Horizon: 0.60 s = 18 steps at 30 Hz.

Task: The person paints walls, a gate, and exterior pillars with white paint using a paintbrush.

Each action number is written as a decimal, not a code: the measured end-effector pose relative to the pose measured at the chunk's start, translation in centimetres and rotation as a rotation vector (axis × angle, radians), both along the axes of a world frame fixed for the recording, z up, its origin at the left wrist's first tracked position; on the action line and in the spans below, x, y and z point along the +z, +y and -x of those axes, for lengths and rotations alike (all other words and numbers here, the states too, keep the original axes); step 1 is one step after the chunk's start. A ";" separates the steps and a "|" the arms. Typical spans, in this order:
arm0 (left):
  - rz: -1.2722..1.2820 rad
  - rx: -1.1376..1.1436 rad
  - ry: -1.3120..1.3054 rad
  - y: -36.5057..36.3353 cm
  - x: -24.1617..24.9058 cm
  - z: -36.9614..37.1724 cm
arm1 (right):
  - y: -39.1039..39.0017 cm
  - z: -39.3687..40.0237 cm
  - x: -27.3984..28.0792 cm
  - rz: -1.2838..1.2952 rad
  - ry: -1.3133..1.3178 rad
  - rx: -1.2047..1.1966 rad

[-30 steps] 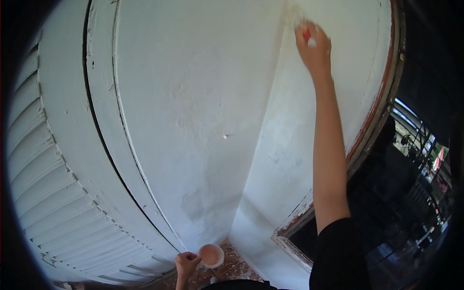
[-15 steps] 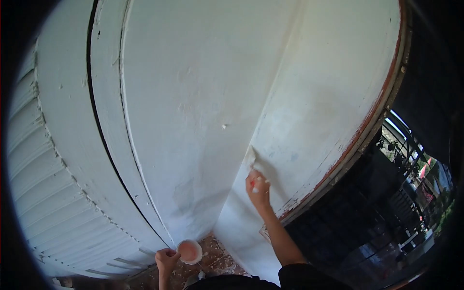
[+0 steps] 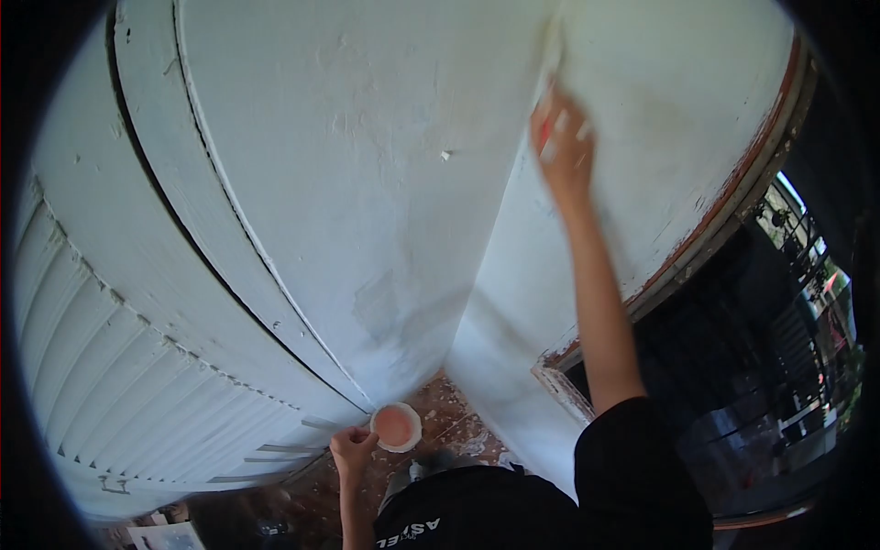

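Observation:
High on the inner corner of the white walls, my right hand (image 3: 566,137) is closed around a paintbrush (image 3: 552,57). A bit of red, likely its handle, shows between the fingers, and the bristles meet the corner line; hand and brush are somewhat blurred. Low down, my left hand (image 3: 354,447) pinches the rim of a small round tub (image 3: 396,428) with a white edge. The inside of the tub looks pinkish, and I cannot make out how much it holds. White specks mark the fingers of my right hand.
A white wall panel (image 3: 367,183) with a small pale lump (image 3: 446,156) stands left of the corner. Louvred slats (image 3: 165,394) are at the lower left. A chipped reddish frame edge (image 3: 724,215) borders a dark opening at right. The brown floor (image 3: 449,412) is spattered white.
My right hand has moved the paintbrush well up along the corner, with the arm stretched further. The left hand still holds the tub. The view has shifted slightly.

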<state>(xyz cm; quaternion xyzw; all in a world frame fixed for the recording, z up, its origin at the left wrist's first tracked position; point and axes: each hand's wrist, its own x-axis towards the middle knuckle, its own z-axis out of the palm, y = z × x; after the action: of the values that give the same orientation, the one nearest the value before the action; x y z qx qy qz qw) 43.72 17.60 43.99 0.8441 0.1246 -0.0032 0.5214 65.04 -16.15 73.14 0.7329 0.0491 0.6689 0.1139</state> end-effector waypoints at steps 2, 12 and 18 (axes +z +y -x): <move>-0.038 0.014 0.000 0.0 0.8 0.1 | 1.0 0.9 -9.5 -0.035 0.105 -0.047; -0.081 0.087 0.012 2.3 0.0 0.6 | 2.1 7.4 -22.2 -0.572 0.769 0.376; -0.115 0.046 0.018 1.7 0.1 0.1 | 1.9 7.5 -2.2 -0.410 0.269 0.532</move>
<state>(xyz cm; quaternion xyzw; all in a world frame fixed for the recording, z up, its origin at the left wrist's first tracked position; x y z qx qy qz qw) 43.61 19.27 44.08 0.8696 0.1486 0.0084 0.4708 57.55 -14.30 70.95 0.7836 0.1173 0.5686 -0.2209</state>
